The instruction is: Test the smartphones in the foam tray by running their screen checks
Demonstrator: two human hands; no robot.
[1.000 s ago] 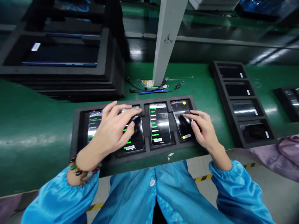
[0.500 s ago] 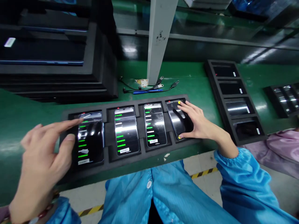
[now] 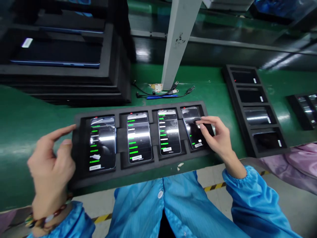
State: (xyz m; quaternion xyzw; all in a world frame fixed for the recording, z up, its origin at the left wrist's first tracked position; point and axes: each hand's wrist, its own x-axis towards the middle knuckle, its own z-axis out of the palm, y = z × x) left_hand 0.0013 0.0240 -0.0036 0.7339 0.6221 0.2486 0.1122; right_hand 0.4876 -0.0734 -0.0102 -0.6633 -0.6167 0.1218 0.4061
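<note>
A long black foam tray (image 3: 119, 138) lies in front of me, with a smartphone in each compartment. My left hand (image 3: 53, 155) is at the tray's left end, index finger stretched to its edge and thumb apart, holding nothing. Closest to it is the leftmost phone (image 3: 104, 142), its lit screen listing green and white text lines. Two similar phones, one left of centre (image 3: 139, 137) and one right of centre (image 3: 169, 132), show such lists too. Over the rightmost phone (image 3: 192, 124), my right hand (image 3: 218, 135) holds nothing; thumb and index tips are close together at its screen.
Stacked black trays (image 3: 116, 66) rise at the back left. A grey post (image 3: 179, 43) stands behind, with black cables (image 3: 180, 96) and a blue stick (image 3: 158, 97) at its foot. Another phone tray (image 3: 237, 109) lies at right, near a person's pink sleeve (image 3: 302, 162).
My left hand has left the leftmost phone's screen for the tray's edge. My right thumb and finger have come closer together, and the rightmost screen shows green text instead of yellow dots.
</note>
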